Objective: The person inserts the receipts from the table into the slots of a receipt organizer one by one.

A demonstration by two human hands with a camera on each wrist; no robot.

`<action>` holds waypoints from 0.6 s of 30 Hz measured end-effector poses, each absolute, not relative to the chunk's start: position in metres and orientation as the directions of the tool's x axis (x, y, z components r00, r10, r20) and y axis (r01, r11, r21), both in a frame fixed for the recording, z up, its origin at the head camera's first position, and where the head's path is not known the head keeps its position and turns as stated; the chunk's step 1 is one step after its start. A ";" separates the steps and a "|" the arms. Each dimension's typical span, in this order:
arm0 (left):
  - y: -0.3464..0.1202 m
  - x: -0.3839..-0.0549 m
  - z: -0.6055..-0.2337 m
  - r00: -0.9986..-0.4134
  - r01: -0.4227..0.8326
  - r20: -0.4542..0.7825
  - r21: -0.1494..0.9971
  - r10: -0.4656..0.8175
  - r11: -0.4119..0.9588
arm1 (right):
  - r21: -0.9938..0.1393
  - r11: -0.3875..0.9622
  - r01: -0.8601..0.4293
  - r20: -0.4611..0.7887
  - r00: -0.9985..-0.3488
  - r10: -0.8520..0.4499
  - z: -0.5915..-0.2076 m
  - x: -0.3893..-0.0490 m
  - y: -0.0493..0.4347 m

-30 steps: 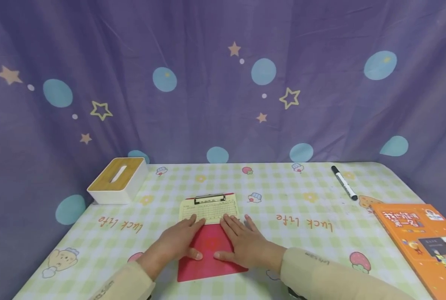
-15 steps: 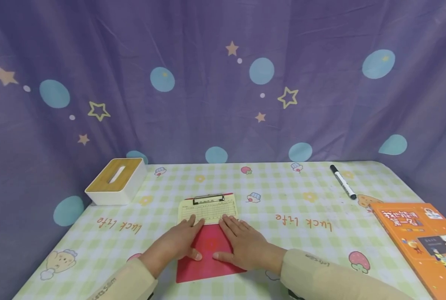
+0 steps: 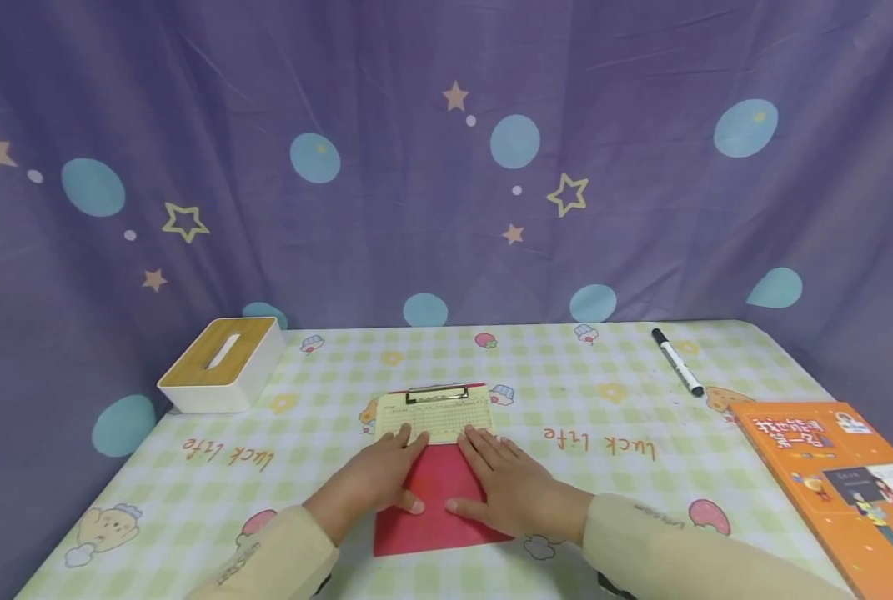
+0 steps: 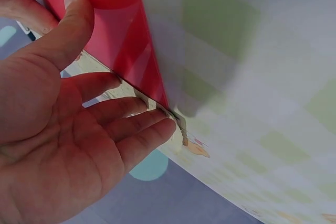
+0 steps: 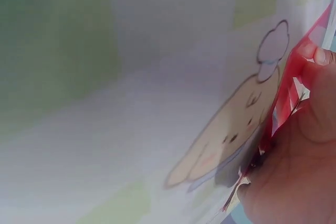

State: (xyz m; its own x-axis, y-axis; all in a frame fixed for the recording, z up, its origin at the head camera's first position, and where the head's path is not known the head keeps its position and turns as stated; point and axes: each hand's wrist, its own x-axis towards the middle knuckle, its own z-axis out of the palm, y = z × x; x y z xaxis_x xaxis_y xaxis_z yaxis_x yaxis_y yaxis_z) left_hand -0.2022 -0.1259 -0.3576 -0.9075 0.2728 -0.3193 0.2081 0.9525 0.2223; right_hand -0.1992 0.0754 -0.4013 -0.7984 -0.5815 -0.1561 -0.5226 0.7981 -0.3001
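A red clipboard (image 3: 442, 533) lies on the table, with a pale yellow printed sheet (image 3: 434, 421) under the metal clip (image 3: 437, 395) at its far end. My left hand (image 3: 374, 477) rests on its left side, fingers extended towards the sheet's near edge and thumb on the red board. From the other side my right hand (image 3: 512, 487) lies over the board, its straight fingertips at that same edge. Both thumbs point inward, a gap between them. In the left wrist view, the left fingertips touch the sheet's edge beside the board (image 4: 123, 40). The right fingers are partly hidden in the right wrist view.
A white tissue box (image 3: 224, 367) with a wooden lid stands at the back left. At the back right lies a black-capped marker (image 3: 677, 362), and an orange book (image 3: 829, 492) is nearer on the right. A checked cloth (image 3: 566, 375) covers the table; a purple curtain (image 3: 386, 250) hangs behind.
Both hands and the clipboard have shifted a little to the right across the cloth, uncovering a printed figure at its left. The head view has turned slightly right.
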 end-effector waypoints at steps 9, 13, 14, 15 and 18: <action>-0.102 -0.206 -0.355 -0.910 0.224 -0.310 0.188 0.274 0.956 | -0.295 0.820 -0.490 -0.170 -0.818 -0.550 -0.406 -0.205 0.097; -0.091 -0.210 -0.355 -0.907 0.241 -0.313 0.164 0.282 0.957 | -0.293 0.826 -0.482 -0.172 -0.823 -0.541 -0.402 -0.206 0.106; -0.088 -0.212 -0.356 -0.906 0.244 -0.314 0.164 0.284 0.956 | -0.296 0.826 -0.480 -0.170 -0.824 -0.540 -0.401 -0.205 0.108; -0.086 -0.213 -0.357 -0.905 0.247 -0.314 0.162 0.287 0.955 | -0.304 0.825 -0.477 -0.169 -0.825 -0.539 -0.401 -0.206 0.111; -0.080 -0.216 -0.359 -0.901 0.254 -0.320 0.155 0.292 0.955 | -0.299 0.824 -0.482 -0.157 -0.826 -0.541 -0.407 -0.209 0.119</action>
